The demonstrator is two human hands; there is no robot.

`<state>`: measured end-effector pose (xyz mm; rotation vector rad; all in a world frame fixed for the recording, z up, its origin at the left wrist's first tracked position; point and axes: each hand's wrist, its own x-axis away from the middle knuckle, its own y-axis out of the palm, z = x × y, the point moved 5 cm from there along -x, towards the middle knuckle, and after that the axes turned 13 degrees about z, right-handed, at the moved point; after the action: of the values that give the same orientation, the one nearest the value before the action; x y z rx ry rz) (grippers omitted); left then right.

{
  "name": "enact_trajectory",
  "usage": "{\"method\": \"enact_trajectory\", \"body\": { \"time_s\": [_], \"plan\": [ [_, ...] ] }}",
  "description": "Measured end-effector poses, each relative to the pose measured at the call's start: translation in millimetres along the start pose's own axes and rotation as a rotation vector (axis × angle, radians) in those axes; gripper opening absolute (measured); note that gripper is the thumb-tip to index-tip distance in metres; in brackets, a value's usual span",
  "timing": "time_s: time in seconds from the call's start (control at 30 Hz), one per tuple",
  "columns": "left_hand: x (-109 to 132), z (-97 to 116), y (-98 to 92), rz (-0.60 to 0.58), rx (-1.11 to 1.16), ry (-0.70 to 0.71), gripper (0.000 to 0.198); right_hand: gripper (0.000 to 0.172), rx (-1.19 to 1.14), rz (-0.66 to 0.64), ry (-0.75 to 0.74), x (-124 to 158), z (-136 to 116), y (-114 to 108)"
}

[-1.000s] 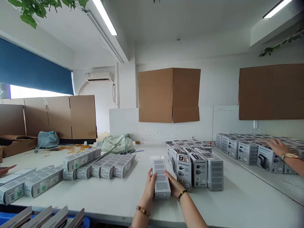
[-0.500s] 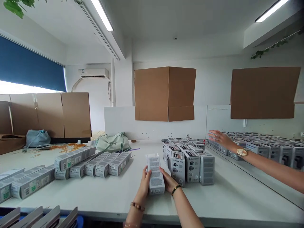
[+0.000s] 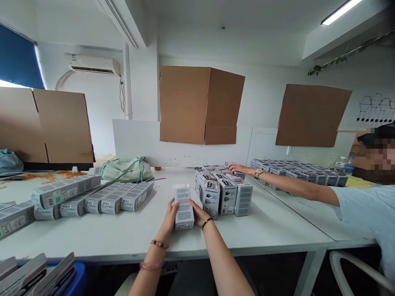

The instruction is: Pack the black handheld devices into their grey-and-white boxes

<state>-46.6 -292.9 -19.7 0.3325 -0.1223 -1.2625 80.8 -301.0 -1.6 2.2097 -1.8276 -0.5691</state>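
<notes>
- Co-worker's hand (image 3: 239, 167) is moving left since the earlier frame: it was hanging over the gap by the far block of boxes (image 3: 296, 172), now it is reaching over the back of the near group of upright boxes (image 3: 227, 198).
- Left hand (image 3: 169, 216) is gripping the left side of the held carton (image 3: 184, 211); right hand (image 3: 199, 213) is pressing its right side. Both are closing narrowly around it.
- Held carton is sitting between the hands, above the table (image 3: 262, 234), just left of the upright boxes; whether its base is touching the tabletop, cannot tell.
- Possible trouble: pale flaps (image 3: 177, 190) seem to be standing open at its far end, so tilting could be letting contents slide, and hard squeezing could be creasing the thin walls.
- Right hand is working close to the nearest upright box, so an outward elbow or knuckle could be toppling it; co-worker's reach could be nudging the same group.
- Also differing: view is swinging right, co-worker's sleeve (image 3: 354, 205) is now showing; both hands are keeping the same hold.
- Flat cartons (image 3: 109, 201) are lying left, unhandled.
</notes>
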Motion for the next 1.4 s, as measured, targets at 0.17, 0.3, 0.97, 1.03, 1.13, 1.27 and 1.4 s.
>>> {"method": "enact_trajectory", "body": {
  "time_s": [0.17, 0.3, 0.97, 1.03, 1.13, 1.27, 1.4],
  "plan": [
    [3.7, 3.1, -0.7, 0.006, -0.009, 0.025, 0.066, 0.052, -0.016, -0.018, -0.006, 1.4, -1.3, 0.6],
    [6.7, 6.3, 0.3, -0.004, -0.006, 0.044, 0.065, 0.055, -0.034, -0.059, 0.037, -5.7, 3.1, -0.6],
    [4.2, 4.8, -1.8, 0.036, -0.054, 0.007, 0.057, 0.040, -0.021, -0.084, 0.155, -8.2, 6.3, -0.5],
    [4.0, 5.3, -1.3, 0.035, -0.056, 0.005, 0.056, 0.040, -0.011, -0.073, 0.154, -7.1, 5.0, -0.2],
    [3.6, 5.8, -0.9, 0.038, -0.056, 0.005, 0.055, 0.040, 0.004, -0.058, 0.156, -7.0, 5.0, -0.5],
    [3.7, 5.8, -1.1, 0.041, -0.054, 0.003, 0.054, 0.041, 0.013, -0.051, 0.158, -7.5, 5.6, -1.5],
    [3.9, 5.6, -2.2, 0.044, -0.055, 0.007, 0.054, 0.043, 0.011, -0.051, 0.161, -9.4, 6.6, -1.9]
  ]
}}
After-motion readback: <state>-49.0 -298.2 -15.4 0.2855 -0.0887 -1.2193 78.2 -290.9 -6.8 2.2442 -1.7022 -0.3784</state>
